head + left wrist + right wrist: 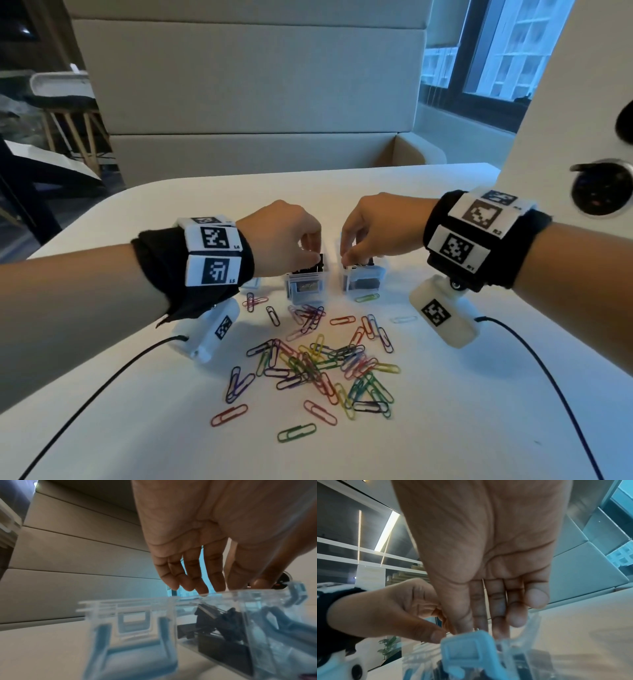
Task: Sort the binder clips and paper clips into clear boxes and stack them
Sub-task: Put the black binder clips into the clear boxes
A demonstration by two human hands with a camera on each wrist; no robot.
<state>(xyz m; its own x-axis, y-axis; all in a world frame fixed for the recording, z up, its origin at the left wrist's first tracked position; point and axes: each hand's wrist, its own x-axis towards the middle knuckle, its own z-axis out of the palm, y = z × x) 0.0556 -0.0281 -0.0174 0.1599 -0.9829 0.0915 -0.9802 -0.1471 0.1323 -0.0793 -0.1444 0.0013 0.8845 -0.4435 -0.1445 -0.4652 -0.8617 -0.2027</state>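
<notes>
Two small clear boxes stand side by side on the white table (130, 428), the left box (305, 291) and the right box (364, 282). Both hold black binder clips (221, 623). My left hand (313, 251) hovers over the left box, thumb and fingers pinched on a black clip at the rim. My right hand (347, 257) points its fingers straight down into the right box. A blue latch (467, 653) hides the tips of those fingers (498, 609), so any hold there is unclear. Several coloured paper clips (325, 366) lie loose in front of the boxes.
Two black cables (102, 387) run from the wrist cameras across the table's front. A small clear piece (251, 282) lies left of the boxes. A cushioned bench (239, 102) stands behind the table. Round wall fittings (603, 192) sit at the right.
</notes>
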